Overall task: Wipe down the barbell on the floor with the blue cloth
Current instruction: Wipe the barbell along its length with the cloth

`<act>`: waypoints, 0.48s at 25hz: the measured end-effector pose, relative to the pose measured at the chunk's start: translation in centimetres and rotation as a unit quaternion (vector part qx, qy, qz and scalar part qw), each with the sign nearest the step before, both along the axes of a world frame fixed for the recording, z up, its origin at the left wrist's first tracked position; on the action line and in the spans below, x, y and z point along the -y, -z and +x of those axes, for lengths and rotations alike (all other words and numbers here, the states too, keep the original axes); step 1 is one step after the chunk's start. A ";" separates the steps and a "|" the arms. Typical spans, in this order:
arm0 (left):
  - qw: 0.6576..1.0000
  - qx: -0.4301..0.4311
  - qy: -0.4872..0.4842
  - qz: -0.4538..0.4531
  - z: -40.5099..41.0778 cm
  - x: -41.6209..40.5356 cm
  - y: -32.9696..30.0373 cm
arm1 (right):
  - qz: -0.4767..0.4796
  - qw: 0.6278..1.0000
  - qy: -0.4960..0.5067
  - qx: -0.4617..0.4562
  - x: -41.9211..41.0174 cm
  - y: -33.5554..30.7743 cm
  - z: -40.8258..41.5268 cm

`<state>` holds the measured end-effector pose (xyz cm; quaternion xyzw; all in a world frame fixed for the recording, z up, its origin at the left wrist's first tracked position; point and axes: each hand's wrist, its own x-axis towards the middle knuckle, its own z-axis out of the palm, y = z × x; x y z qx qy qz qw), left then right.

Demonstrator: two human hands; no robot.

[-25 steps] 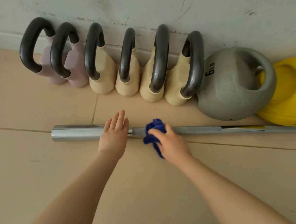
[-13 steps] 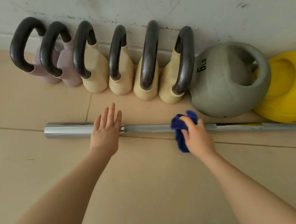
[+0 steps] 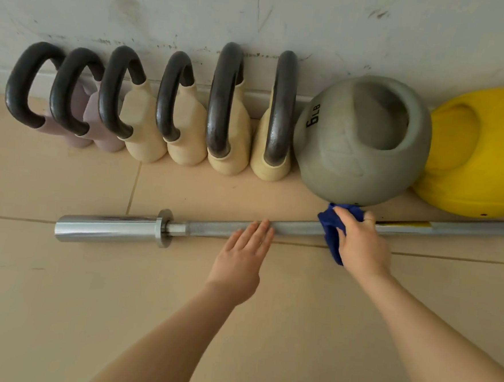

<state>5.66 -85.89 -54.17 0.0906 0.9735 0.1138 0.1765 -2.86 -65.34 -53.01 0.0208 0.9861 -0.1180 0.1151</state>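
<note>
From the head camera, the barbell is lying on the tan tiled floor, running left to right across the scene, its thick chrome sleeve and collar at the left end and its thinner shaft passing off the right edge. No container is showing in this view.

The right hand is reaching in from the near right, its fingers curling over the blue cloth and gripping it against the shaft, just in front of the grey kettlebell marked 6 LB. Part of the cloth is hanging down on the near side of the bar, below the hand.

The left hand is lying flat with fingers straight and together, holding nothing; its fingertips are touching the shaft between the collar and the cloth. The two hands are sitting apart along the bar.

Along the far wall, a row of six small kettlebells with dark handles is standing, two mauve at the left and four cream. A yellow weight is resting at the far right, beside the grey one.
</note>
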 end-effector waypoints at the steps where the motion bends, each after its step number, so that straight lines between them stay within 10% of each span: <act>1: 1.000 0.007 -0.006 -0.014 0.0 -0.2 0.1 | -0.001 1.000 0.025 -0.004 -0.6 0.1 0.1; 4: 0.998 0.034 -0.032 -0.039 0.0 -1.0 -0.2 | -0.064 0.991 0.115 -0.007 0.4 0.3 1.6; 9: 0.991 0.057 -0.061 -0.100 -0.6 -3.9 -1.3 | -0.010 0.982 -0.181 0.058 -1.2 -1.1 1.6; 12: 0.988 0.059 -0.077 -0.120 -1.6 -6.2 -2.4 | 0.033 0.993 -0.109 0.018 -7.3 -1.7 -1.0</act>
